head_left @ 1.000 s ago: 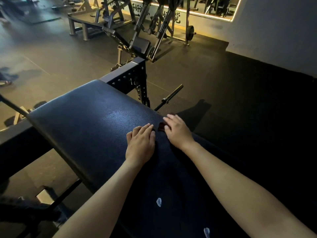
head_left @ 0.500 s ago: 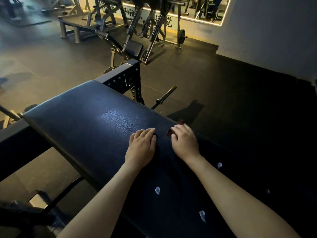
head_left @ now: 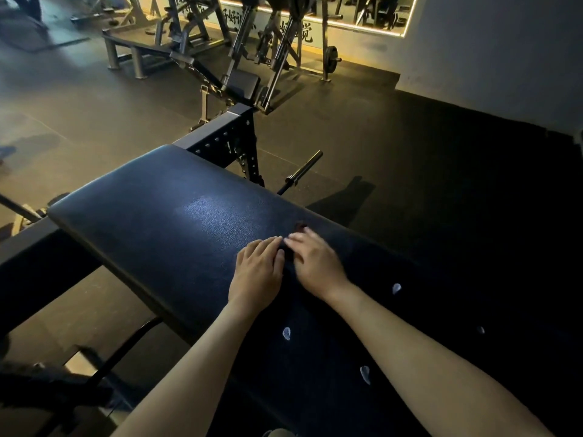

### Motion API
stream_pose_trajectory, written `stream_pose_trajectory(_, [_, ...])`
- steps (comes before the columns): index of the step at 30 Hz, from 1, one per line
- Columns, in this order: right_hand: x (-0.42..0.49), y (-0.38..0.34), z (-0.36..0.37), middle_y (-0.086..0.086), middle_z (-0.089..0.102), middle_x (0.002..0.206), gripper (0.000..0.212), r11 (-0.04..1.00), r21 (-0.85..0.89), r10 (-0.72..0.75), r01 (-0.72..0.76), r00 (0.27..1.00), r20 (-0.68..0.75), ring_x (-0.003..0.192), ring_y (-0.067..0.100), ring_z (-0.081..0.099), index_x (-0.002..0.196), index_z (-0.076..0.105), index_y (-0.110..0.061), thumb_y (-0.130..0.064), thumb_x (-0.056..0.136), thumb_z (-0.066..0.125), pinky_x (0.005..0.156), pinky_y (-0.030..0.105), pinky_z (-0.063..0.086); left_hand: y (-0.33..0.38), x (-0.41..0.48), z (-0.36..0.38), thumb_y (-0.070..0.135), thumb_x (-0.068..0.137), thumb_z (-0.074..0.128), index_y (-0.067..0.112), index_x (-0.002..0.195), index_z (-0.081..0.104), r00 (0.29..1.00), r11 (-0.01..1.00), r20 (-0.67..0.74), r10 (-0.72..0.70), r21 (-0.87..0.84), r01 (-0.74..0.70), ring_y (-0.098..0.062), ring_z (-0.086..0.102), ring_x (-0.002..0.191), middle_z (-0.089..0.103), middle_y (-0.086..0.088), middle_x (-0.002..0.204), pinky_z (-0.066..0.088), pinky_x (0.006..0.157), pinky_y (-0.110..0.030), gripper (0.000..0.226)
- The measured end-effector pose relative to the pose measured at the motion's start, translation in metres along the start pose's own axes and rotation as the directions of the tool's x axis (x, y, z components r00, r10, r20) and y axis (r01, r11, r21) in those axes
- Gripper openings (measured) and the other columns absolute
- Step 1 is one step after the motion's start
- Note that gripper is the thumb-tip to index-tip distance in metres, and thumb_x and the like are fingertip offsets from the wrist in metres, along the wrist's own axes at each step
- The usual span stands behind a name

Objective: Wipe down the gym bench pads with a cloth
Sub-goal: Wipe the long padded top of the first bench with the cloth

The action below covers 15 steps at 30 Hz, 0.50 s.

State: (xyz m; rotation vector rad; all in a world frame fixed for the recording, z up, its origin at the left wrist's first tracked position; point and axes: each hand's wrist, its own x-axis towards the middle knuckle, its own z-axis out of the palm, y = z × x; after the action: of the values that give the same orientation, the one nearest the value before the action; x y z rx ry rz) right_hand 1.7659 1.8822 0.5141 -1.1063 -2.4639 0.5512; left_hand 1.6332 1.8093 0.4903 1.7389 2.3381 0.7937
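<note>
A long black padded bench pad (head_left: 164, 216) runs from the upper left toward me. A dark cloth (head_left: 328, 348) with small white marks lies over its near part. My left hand (head_left: 258, 269) rests flat on the cloth's far edge, fingers together. My right hand (head_left: 315, 263) lies flat beside it, slightly blurred, its fingertips touching those of the left. A small reddish patch (head_left: 299, 226) shows just beyond my right fingertips; I cannot tell what it is.
A black perforated steel frame (head_left: 230, 137) stands at the pad's far end. A barbell sleeve (head_left: 303, 170) lies on the dark rubber floor to the right. Weight machines (head_left: 239, 52) stand farther back, with a white wall (head_left: 504, 52) at the right.
My right hand has slid left until its fingertips meet my left hand. More of the white-marked cloth shows near me.
</note>
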Motion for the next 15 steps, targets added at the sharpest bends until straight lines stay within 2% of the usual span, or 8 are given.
stream_pose_trajectory(2, [-0.006,-0.011,0.0,0.004,0.054,0.144,0.04,0.994,0.068,-0.095,0.09,0.993,0.075,0.143,0.022,0.036,0.138,0.057,-0.011,-0.01,0.098,0.049,0.115,0.024,0.022,-0.002,0.0,-0.001,0.049,0.096,0.022,0.021,0.141,0.055,1.0,0.999,-0.012,-0.017,-0.036,0.016,-0.016,0.044,0.134,0.056,0.006,0.143,0.027,0.113,-0.035,0.062])
stream_pose_trajectory(4, [0.005,0.0,-0.008,0.007,0.052,0.145,0.041,0.99,0.076,-0.127,0.12,0.987,0.097,0.139,0.023,0.041,0.137,0.058,-0.01,-0.007,0.096,0.05,0.115,0.026,0.027,-0.005,-0.002,-0.003,0.048,0.097,0.024,0.021,0.14,0.056,0.999,0.999,-0.029,-0.015,-0.043,0.014,-0.016,0.045,0.132,0.057,0.006,0.142,0.029,0.113,-0.035,0.06])
stream_pose_trajectory(6, [0.019,0.022,-0.018,0.009,0.036,0.157,0.047,0.999,0.04,0.008,-0.009,0.999,0.034,0.145,0.025,0.031,0.144,0.051,-0.012,-0.007,0.097,0.046,0.119,0.035,0.026,-0.004,-0.005,-0.002,0.048,0.098,0.024,0.02,0.14,0.056,1.0,1.0,-0.031,-0.002,-0.025,0.001,-0.015,0.045,0.132,0.058,0.006,0.142,0.028,0.113,-0.034,0.06])
stream_pose_trajectory(8, [0.026,0.037,-0.026,0.008,0.022,0.163,0.048,0.98,-0.029,0.196,-0.196,0.98,0.022,0.151,0.025,0.015,0.15,0.041,-0.014,-0.014,0.102,0.041,0.121,0.037,0.016,-0.002,-0.007,-0.002,0.047,0.099,0.025,0.021,0.14,0.056,0.999,1.0,-0.035,-0.005,-0.021,0.004,-0.014,0.043,0.132,0.057,0.008,0.142,0.027,0.113,-0.033,0.058])
stream_pose_trajectory(9, [0.025,0.038,-0.025,0.008,0.023,0.163,0.047,0.973,-0.054,0.227,-0.225,0.974,0.02,0.151,0.025,0.014,0.15,0.04,-0.012,-0.017,0.103,0.04,0.122,0.035,0.012,-0.001,-0.007,-0.002,0.047,0.099,0.026,0.021,0.141,0.056,0.999,1.0,-0.038,-0.009,-0.024,0.008,-0.013,0.043,0.133,0.057,0.008,0.142,0.026,0.113,-0.033,0.057])
stream_pose_trajectory(11, [0.018,0.03,-0.017,0.009,0.037,0.156,0.044,0.985,-0.052,0.162,-0.163,0.987,-0.021,0.148,0.026,0.022,0.145,0.048,-0.008,-0.014,0.102,0.042,0.12,0.029,0.01,0.002,-0.007,-0.001,0.046,0.099,0.026,0.021,0.141,0.056,0.999,0.999,-0.049,-0.017,-0.031,0.016,-0.013,0.043,0.133,0.057,0.007,0.142,0.026,0.112,-0.032,0.057])
stream_pose_trajectory(13, [0.004,0.015,-0.008,0.008,0.051,0.146,0.042,0.998,0.02,0.061,-0.061,0.998,-0.03,0.143,0.027,0.034,0.137,0.058,-0.008,-0.007,0.096,0.048,0.118,0.026,0.017,0.006,-0.007,0.002,0.047,0.098,0.025,0.02,0.141,0.056,0.998,0.999,-0.058,-0.037,-0.038,0.034,-0.014,0.044,0.133,0.057,0.006,0.142,0.026,0.112,-0.032,0.059])
stream_pose_trajectory(15, [-0.009,0.003,-0.003,0.008,0.06,0.138,0.042,0.994,0.103,-0.022,0.02,1.0,0.018,0.138,0.027,0.043,0.13,0.064,-0.008,-0.003,0.09,0.054,0.115,0.025,0.023,0.012,-0.008,0.004,0.049,0.097,0.023,0.022,0.141,0.056,0.997,0.997,-0.049,-0.051,-0.053,0.048,-0.014,0.044,0.134,0.057,0.006,0.142,0.026,0.113,-0.032,0.06])
